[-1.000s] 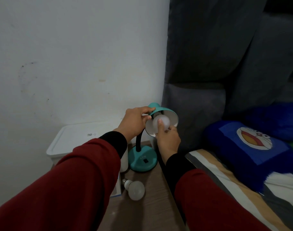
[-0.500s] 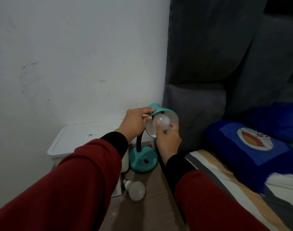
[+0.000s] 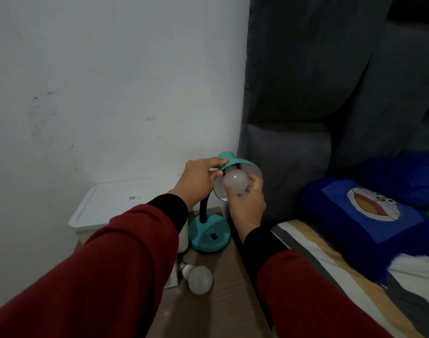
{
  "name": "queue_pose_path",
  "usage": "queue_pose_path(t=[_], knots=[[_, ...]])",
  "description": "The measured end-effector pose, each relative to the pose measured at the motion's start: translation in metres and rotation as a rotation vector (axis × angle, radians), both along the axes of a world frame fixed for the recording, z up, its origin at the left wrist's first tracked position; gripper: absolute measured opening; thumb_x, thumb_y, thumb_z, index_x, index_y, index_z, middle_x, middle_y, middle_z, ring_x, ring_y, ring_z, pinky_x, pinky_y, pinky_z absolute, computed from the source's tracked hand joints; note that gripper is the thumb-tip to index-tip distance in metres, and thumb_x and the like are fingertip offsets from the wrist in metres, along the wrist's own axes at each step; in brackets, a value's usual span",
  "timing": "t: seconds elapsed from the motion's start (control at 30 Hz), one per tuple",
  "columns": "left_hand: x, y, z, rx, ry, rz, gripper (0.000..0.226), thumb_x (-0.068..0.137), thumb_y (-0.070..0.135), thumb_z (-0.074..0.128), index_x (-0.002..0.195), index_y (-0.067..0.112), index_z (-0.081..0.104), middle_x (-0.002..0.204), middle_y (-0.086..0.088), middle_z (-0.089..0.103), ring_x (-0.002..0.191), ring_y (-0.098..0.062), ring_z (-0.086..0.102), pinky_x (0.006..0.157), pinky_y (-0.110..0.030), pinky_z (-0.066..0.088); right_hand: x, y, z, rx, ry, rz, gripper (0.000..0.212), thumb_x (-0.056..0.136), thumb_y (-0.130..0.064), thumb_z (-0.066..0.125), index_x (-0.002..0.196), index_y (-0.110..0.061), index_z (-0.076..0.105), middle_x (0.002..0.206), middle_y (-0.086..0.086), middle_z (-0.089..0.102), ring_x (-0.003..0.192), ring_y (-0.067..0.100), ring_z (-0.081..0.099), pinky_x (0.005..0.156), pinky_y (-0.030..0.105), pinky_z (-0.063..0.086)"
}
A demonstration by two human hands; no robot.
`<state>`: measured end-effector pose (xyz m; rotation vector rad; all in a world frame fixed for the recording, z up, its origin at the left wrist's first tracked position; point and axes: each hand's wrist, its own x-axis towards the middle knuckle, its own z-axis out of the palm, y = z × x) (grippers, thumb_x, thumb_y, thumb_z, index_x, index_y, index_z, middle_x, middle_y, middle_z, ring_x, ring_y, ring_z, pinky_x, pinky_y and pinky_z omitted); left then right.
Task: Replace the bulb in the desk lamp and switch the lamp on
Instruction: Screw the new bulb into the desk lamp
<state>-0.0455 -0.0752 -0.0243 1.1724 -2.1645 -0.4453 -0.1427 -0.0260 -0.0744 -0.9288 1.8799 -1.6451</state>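
A teal desk lamp point(image 3: 208, 234) with a black gooseneck stands on a wooden bedside surface, its shade point(image 3: 242, 165) tilted toward me. My left hand point(image 3: 198, 178) grips the shade's back and rim. A white bulb point(image 3: 235, 182) sits in the shade's mouth, and my right hand point(image 3: 247, 203) holds it from below with fingers wrapped around the globe. The bulb is dark. A second white bulb point(image 3: 198, 279) lies loose on the wood in front of the lamp base, screw cap pointing left.
A white lidded plastic box point(image 3: 125, 203) stands left of the lamp against the wall. A small carton point(image 3: 172, 282) lies beside the loose bulb. The bed, with a striped sheet point(image 3: 330, 264) and a blue cartoon pillow point(image 3: 369, 215), borders the right; a dark padded headboard point(image 3: 294, 154) rises behind.
My right hand's fingers have shifted around the bulb in the shade, turning it. My left hand keeps its hold on the shade. The lamp base and loose bulb have not moved.
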Motion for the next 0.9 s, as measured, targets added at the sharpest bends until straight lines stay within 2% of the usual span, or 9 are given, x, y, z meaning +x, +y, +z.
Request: queue_pose_path(t=[0.07, 0.17, 0.33, 0.43, 0.53, 0.63, 0.7, 0.8, 0.9], knots=[[0.0001, -0.0001, 0.0003, -0.001, -0.004, -0.002, 0.034, 0.092, 0.006, 0.056, 0.126, 0.014, 0.061, 0.130, -0.005, 0.063, 0.111, -0.019, 0.064, 0.099, -0.001, 0.019, -0.0011, -0.0002, 0.0005, 0.017, -0.050, -0.006, 0.053, 0.088, -0.039, 0.059, 0.132, -0.013, 0.044, 0.126, 0.017, 0.060, 0.111, 0.028, 0.060, 0.085, 0.024, 0.044], [0.0004, -0.0002, 0.0007, -0.001, -0.006, -0.005, 0.035, 0.092, 0.006, 0.056, 0.126, 0.014, 0.061, 0.129, -0.005, 0.063, 0.108, -0.019, 0.065, 0.092, 0.005, 0.018, -0.0008, 0.0010, 0.0006, 0.021, -0.014, 0.017, 0.071, 0.086, -0.043, 0.060, 0.144, -0.015, 0.030, 0.139, 0.016, 0.049, 0.126, 0.029, 0.049, 0.101, 0.030, 0.040], [-0.0003, 0.0008, 0.0007, 0.002, 0.005, -0.007, 0.035, 0.092, 0.004, 0.055, 0.126, 0.012, 0.060, 0.130, -0.006, 0.062, 0.111, -0.019, 0.064, 0.097, 0.002, 0.018, -0.0015, 0.0023, 0.0040, 0.022, 0.003, 0.027, 0.056, 0.086, -0.035, 0.063, 0.135, -0.016, 0.043, 0.126, 0.015, 0.058, 0.109, 0.024, 0.057, 0.082, 0.021, 0.039], [0.0004, -0.0001, 0.0003, -0.003, 0.005, -0.010, 0.035, 0.092, 0.003, 0.055, 0.126, 0.012, 0.061, 0.130, -0.005, 0.062, 0.109, -0.019, 0.064, 0.090, 0.007, 0.018, -0.0013, 0.0021, 0.0041, 0.044, -0.004, 0.015, 0.063, 0.088, -0.044, 0.058, 0.139, -0.013, 0.038, 0.131, 0.016, 0.057, 0.120, 0.029, 0.054, 0.093, 0.025, 0.041], [0.0004, 0.0003, -0.0002, 0.003, 0.018, -0.012, 0.035, 0.092, 0.003, 0.056, 0.125, 0.012, 0.061, 0.130, -0.007, 0.062, 0.109, -0.019, 0.065, 0.090, 0.007, 0.018, -0.0007, 0.0028, 0.0016, 0.024, 0.021, 0.023, 0.076, 0.080, -0.035, 0.070, 0.143, -0.021, 0.030, 0.137, 0.014, 0.048, 0.124, 0.030, 0.049, 0.096, 0.030, 0.041], [0.0000, 0.0002, -0.0007, 0.006, 0.025, -0.012, 0.035, 0.092, 0.003, 0.056, 0.126, 0.012, 0.061, 0.130, -0.007, 0.062, 0.111, -0.020, 0.064, 0.097, 0.001, 0.020, -0.0025, 0.0013, 0.0006, 0.050, 0.000, 0.027, 0.056, 0.084, -0.035, 0.066, 0.132, -0.016, 0.047, 0.123, 0.012, 0.060, 0.112, 0.025, 0.058, 0.084, 0.021, 0.041], [-0.0002, -0.0004, -0.0009, 0.002, 0.022, -0.012, 0.035, 0.092, 0.004, 0.055, 0.126, 0.012, 0.060, 0.130, -0.006, 0.062, 0.112, -0.019, 0.063, 0.098, 0.000, 0.020, -0.0025, 0.0003, 0.0007, 0.061, -0.037, 0.012, 0.053, 0.089, -0.045, 0.055, 0.128, -0.009, 0.052, 0.119, 0.014, 0.064, 0.112, 0.027, 0.060, 0.090, 0.026, 0.045], [-0.0007, -0.0008, -0.0014, 0.003, 0.024, -0.012, 0.035, 0.092, 0.002, 0.055, 0.125, 0.011, 0.061, 0.130, -0.007, 0.062, 0.112, -0.020, 0.063, 0.096, 0.002, 0.019, -0.0010, 0.0004, 0.0008, 0.049, -0.037, 0.032, 0.069, 0.086, -0.045, 0.059, 0.143, -0.014, 0.034, 0.135, 0.016, 0.053, 0.123, 0.030, 0.052, 0.099, 0.032, 0.041], [-0.0006, -0.0015, -0.0022, 0.005, 0.030, -0.011, 0.035, 0.092, 0.002, 0.055, 0.125, 0.011, 0.061, 0.130, -0.007, 0.062, 0.112, -0.020, 0.063, 0.092, 0.006, 0.018, -0.0013, 0.0017, 0.0020, 0.027, -0.022, 0.045, 0.068, 0.083, -0.034, 0.067, 0.141, -0.019, 0.035, 0.131, 0.014, 0.054, 0.109, 0.022, 0.056, 0.084, 0.024, 0.041]])
